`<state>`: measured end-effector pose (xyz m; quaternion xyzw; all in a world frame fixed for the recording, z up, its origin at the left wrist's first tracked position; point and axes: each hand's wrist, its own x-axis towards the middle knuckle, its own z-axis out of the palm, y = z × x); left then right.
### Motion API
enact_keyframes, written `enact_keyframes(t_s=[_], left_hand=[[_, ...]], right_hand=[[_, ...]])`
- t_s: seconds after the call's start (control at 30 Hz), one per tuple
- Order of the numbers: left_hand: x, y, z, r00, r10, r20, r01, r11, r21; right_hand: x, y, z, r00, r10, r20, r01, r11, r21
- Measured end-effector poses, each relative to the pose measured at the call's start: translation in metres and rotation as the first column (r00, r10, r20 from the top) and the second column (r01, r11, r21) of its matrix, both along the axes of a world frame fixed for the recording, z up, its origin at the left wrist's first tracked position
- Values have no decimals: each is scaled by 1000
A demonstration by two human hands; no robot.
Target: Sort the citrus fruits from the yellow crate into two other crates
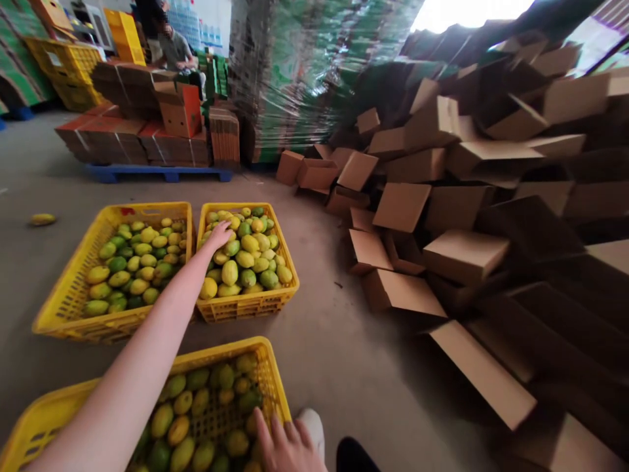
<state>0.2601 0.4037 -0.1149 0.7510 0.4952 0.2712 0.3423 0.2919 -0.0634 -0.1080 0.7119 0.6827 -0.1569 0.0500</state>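
Note:
My left arm stretches across to the right-hand far yellow crate (255, 303), which is heaped with yellow and green lemon-like fruits (249, 244). On top of that heap lies my left hand (219, 236), its fingers extended and touching the fruits; no fruit shows clearly gripped. Low in the view, my right hand (289, 447) is open with fingers spread, over the right side of the near yellow crate (271, 367). Green and yellow fruits (183, 401) lie inside that crate, with part of its latticed bottom showing. My left forearm hides part of it.
Another yellow crate (46, 311) of fruits stands at left. One fruit (42, 219) lies on the floor. Loose cardboard boxes (407, 292) pile up at right. Behind, a blue pallet (157, 173) carries flattened cartons (122, 141); a seated person (177, 52) is beyond.

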Motion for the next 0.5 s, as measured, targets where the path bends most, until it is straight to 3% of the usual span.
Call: enact_keyframes(t_s=[0.1, 0.2, 0.27, 0.3, 0.33, 0.4, 0.5], left_hand=[[-48, -46, 0, 1000, 6, 1, -6, 995, 97], [-122, -125, -4, 995, -88, 53, 77, 979, 190], [-176, -181, -11, 986, -148, 81, 144, 988, 57], [-201, -207, -15, 988, -120, 101, 125, 991, -39], [-224, -229, -19, 992, -16, 125, 33, 989, -142], [-260, -262, -26, 984, 150, 94, -109, 933, -343], [-295, -287, -33, 985, 173, -16, -153, 820, -552]], right_hand=[[-7, 13, 29, 996, 29, -87, -45, 981, -188], [-16, 24, 61, 994, -10, -112, -17, 973, -230], [-23, 28, 78, 991, -2, -135, -32, 969, -247], [-26, 30, 85, 991, 4, -136, -40, 964, -261], [-29, 31, 92, 991, 14, -132, -50, 960, -276], [-32, 32, 105, 991, 40, -129, -74, 958, -278], [-30, 32, 125, 988, 61, -140, -94, 965, -244]])
